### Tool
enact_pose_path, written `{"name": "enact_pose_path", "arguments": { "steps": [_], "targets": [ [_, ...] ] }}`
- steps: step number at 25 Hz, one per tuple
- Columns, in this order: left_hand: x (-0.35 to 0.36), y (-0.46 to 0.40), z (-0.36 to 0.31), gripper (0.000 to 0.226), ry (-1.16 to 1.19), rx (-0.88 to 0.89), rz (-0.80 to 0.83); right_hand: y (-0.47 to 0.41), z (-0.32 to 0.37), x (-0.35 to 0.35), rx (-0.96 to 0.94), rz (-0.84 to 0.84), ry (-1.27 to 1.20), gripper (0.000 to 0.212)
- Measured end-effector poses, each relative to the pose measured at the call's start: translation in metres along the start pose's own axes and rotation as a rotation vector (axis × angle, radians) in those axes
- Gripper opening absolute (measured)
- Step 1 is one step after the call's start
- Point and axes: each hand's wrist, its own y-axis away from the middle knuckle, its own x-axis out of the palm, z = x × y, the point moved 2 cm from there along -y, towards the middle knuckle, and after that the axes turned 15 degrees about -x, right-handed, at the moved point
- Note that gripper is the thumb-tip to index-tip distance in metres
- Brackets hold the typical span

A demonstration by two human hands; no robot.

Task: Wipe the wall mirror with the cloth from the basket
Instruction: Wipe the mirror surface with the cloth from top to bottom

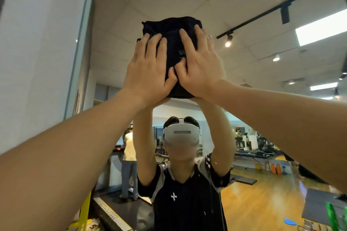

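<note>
Left hand and right hand (fingers spread, flat) press black cloth against wall mirror, upper centre; mirror's left edge near, glass clear rightward.

I see a black, soft, matt woven cloth, bunched and creased, with faint pale lettering on it, lying against the large glossy wall mirror. My bare left hand and bare right hand lie flat on it, skin smooth and dull. The glass is smooth and highly reflective, with pale specks and a hazy smear toward 4 o'clock of the cloth. At 9 o'clock runs the mirror's thin brushed, metal-looking silver edge strip, and beyond it a matt white painted wall. At 5 o'clock the reflection shows a polished, shiny honey-coloured wooden floor.
</note>
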Motion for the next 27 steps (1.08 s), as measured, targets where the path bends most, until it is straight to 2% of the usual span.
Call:
{"name": "enact_pose_path", "arguments": {
  "steps": [6, 14, 17, 27],
  "targets": [
    [-0.01, -0.001, 0.073, 0.073, -0.015, -0.012, 0.005, -0.035, 0.058, 0.028, -0.024, -0.012, -0.014, 0.074],
    [-0.04, 0.008, 0.178, 0.074, -0.251, 0.055, 0.063, -0.076, 0.149, 0.073, -0.07, 0.019, -0.016, 0.073],
    [-0.043, 0.008, 0.185, 0.074, -0.236, 0.095, 0.1, -0.076, 0.153, 0.078, -0.03, -0.017, -0.003, 0.072],
    [-0.048, 0.045, 0.179, 0.071, -0.115, 0.018, 0.115, -0.046, 0.168, 0.076, -0.027, -0.049, -0.036, 0.076]
  ]
}}
